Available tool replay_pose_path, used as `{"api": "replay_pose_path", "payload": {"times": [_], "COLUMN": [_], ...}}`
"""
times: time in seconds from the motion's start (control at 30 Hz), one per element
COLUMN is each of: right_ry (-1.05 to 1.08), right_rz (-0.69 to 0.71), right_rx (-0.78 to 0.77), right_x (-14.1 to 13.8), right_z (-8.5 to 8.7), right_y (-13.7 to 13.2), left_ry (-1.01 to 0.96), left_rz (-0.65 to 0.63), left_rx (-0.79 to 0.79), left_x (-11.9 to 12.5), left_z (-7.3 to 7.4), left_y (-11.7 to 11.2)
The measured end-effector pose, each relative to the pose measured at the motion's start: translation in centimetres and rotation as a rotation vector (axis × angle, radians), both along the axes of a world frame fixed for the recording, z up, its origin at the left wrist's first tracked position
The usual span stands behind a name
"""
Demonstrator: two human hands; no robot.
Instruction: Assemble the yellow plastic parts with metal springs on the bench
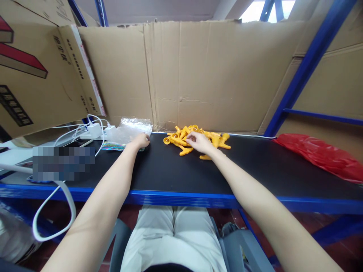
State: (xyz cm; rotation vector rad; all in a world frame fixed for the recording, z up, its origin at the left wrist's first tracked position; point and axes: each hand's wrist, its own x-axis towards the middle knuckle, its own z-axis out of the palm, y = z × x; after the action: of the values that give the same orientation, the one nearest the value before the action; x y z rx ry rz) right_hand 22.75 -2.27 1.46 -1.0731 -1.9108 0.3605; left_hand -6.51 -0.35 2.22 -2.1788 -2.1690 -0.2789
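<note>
A heap of small orange plastic parts [195, 138] lies on the black bench top [176, 170] near the cardboard back wall. My right hand [200, 142] rests on the heap with fingers curled and pinching among the parts. My left hand [141, 141] reaches to the left, fingers closed on the edge of a stack of clear plastic bags [130, 129]. Which part the right fingers pinch is hidden.
Cardboard sheets [215, 71] wall the back and left. White chargers and cables [90, 130] lie at the back left, one cable looping over the blue front edge [181, 198]. A red plastic bag [320, 153] lies at the right beside a blue rack post [306, 68].
</note>
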Motion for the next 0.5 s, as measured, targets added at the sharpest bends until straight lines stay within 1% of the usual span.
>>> {"api": "replay_pose_path", "payload": {"times": [0.07, 0.13, 0.17, 0.23, 0.27, 0.33, 0.4, 0.5], "right_ry": [-0.076, -0.116, -0.130, -0.151, -0.155, -0.140, -0.108, -0.092], "right_rz": [0.020, 0.023, 0.020, 0.014, 0.022, 0.054, 0.092, 0.111], "right_rx": [-0.050, -0.099, -0.118, -0.155, -0.170, -0.183, -0.174, -0.159], "right_x": [-0.1, -0.1, 0.0, 0.1, 0.1, 0.2, 0.2, 0.2], "right_z": [-0.3, -0.6, -0.7, -0.9, -1.0, -1.1, -1.2, -1.3], "right_y": [0.1, 0.2, 0.3, 0.5, 0.6, 0.7, 0.7, 0.8], "left_ry": [-0.003, -0.019, -0.035, -0.066, -0.069, -0.056, -0.008, 0.092], "left_rz": [-0.044, -0.134, -0.195, -0.359, -0.449, -0.597, -0.656, -0.606], "left_rx": [0.070, 0.172, 0.229, 0.322, 0.348, 0.347, 0.297, 0.254], "left_x": [0.4, 1.1, 1.6, 3.0, 3.8, 5.5, 7.0, 8.4], "left_z": [0.3, 0.7, 0.9, 1.2, 1.3, 1.2, 0.8, 0.1], "left_y": [-0.2, -0.4, -0.5, -1.0, -1.2, -1.8, -2.3, -2.8]}}
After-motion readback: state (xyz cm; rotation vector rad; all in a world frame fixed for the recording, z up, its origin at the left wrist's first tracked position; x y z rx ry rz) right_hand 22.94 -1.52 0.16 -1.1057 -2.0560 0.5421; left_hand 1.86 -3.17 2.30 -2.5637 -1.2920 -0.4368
